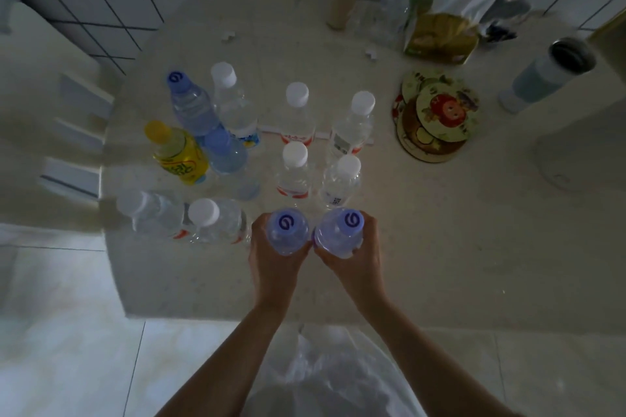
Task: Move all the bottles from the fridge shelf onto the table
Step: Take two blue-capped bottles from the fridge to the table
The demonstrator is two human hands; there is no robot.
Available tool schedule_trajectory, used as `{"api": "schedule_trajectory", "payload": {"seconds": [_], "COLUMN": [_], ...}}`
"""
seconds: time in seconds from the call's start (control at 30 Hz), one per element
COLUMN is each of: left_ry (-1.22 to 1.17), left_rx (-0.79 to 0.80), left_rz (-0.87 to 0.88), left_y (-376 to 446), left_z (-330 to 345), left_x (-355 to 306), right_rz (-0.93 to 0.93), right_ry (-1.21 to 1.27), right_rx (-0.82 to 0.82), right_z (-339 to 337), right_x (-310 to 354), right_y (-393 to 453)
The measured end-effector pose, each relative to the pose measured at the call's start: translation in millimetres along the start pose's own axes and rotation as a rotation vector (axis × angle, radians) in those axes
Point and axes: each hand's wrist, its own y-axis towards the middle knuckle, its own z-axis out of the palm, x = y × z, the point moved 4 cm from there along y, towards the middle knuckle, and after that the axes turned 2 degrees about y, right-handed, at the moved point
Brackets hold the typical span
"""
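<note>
Since both bottles belong in the front row, I have my left hand (271, 256) clamped round one blue-capped bottle (288, 230) and my right hand (355, 256) round its twin (340, 230) — upright, low over the counter (440, 230), just before the white-capped bottles (294, 167).

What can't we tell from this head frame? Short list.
- Fridge shelf: not in the head view, so whether bottles remain there is unknown.
- Whether the two blue-capped bottles gripped by the left hand and right hand touch the table: hands hide their bases.
- Label text on the yellow bottle: blurred, dim.
- Items by the tiled wall: blurred.
</note>
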Motion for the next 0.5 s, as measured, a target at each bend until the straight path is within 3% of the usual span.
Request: {"api": "schedule_trajectory", "payload": {"seconds": [0.2,0.5], "left_ry": [-0.025,0.021], "left_rx": [-0.039,0.037], "left_rz": [0.055,0.089], "left_y": [1.0,2.5], "left_z": [-3.5,-7.8], "left_x": [1.1,3.4], "right_rz": [0.039,0.077], "right_ry": [-0.063,-0.068], "right_rx": [0.038,0.091], "right_z": [3.9,8.3], "right_x": [-18.3,-28.1], "right_y": [-6.9,-3.1]}}
